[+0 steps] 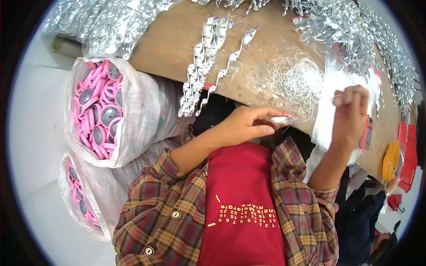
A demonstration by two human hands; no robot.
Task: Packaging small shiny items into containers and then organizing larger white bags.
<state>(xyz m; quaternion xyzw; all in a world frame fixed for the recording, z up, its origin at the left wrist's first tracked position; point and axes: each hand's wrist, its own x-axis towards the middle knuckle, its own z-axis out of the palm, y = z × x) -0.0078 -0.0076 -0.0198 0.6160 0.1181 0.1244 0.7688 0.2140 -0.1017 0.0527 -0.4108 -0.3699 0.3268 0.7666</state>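
Just beyond my red shirt, my left hand (250, 125) pinches a small packet (284, 119) between thumb and fingers. The packet looks shiny and clear with a red and white edge; what it contains is not plain. My right hand (351, 113) is raised to the right with curled fingers, over a stack of white plastic sheets or bags (327, 102). A thin pale loop seems to show at its fingertips, too fine to make out. Between the hands, farther off, a tangled heap of thin white strings (299, 77) lies on the brown tabletop (253, 57).
Twisted silver foil strips (206, 57) hang over the table's near edge. Silver tinsel (106, 26) piles along the far side. At left stand two white sacks (142, 106) of pink rings with grey discs (98, 111). A yellow item (390, 162) and another person (361, 217) are at right.
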